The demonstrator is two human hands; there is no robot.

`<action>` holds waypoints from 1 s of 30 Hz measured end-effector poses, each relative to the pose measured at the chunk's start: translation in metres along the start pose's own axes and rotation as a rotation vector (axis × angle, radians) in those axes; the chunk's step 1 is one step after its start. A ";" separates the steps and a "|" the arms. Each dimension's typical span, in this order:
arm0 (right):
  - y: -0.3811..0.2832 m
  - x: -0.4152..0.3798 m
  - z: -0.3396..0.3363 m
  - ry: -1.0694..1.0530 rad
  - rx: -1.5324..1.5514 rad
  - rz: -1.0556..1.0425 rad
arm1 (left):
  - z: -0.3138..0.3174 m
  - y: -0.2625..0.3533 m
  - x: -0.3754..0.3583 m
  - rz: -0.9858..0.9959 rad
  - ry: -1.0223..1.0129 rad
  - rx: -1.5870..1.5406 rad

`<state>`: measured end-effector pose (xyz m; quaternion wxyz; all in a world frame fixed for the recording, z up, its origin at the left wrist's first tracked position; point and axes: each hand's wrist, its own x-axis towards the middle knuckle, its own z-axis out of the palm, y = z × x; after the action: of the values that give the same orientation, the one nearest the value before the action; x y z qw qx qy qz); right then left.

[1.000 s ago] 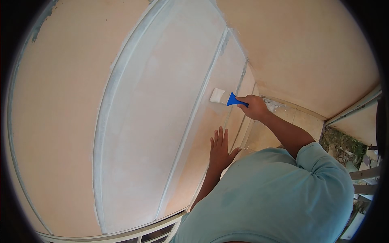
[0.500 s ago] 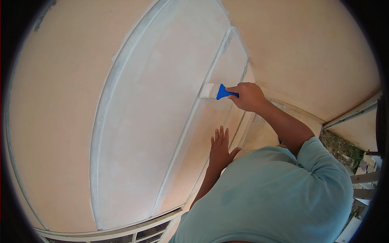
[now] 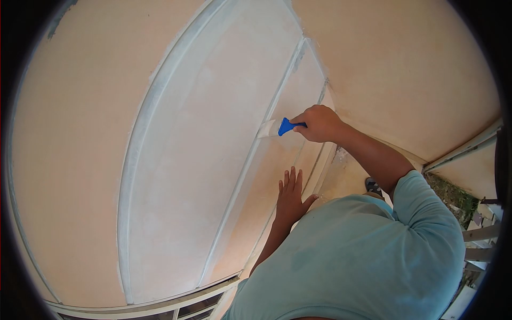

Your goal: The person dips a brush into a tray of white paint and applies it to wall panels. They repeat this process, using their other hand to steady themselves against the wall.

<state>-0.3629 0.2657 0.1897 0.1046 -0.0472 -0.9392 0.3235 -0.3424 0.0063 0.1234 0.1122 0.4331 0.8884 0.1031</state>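
My right hand [image 3: 319, 124] grips the blue handle of a flat paintbrush [image 3: 286, 127]. The brush's pale, whitish head points left and touches the wall beside a raised light-grey strip [image 3: 246, 166]. Lower down, my left hand [image 3: 290, 200] lies with spread fingers against the peach-coloured lower part of the wall [image 3: 255, 217], holding nothing. Above the strip, the wall panel [image 3: 197, 154] has a whitish coat, and bare peach tone shows through near the brush.
A curved grey band [image 3: 128, 176] borders the coated panel on the left. Slatted window frames [image 3: 197, 301] run along the bottom. At right are a plain peach wall [image 3: 394, 69], a patch of grass [image 3: 450, 194] and a shoe [image 3: 372, 185] below my arm.
My right hand and the paintbrush have moved slightly left and down along the strip, and the brush now tilts more. My left hand stays in place. A shoe has come into view.
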 end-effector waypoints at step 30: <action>0.024 -0.027 0.069 0.387 0.069 0.136 | -0.010 -0.039 -0.022 -0.023 0.013 -0.011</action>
<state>-0.3515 0.2387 0.1170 0.2627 -0.1680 -0.8847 0.3465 -0.3612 -0.0358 0.1245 0.1101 0.4215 0.8934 0.1097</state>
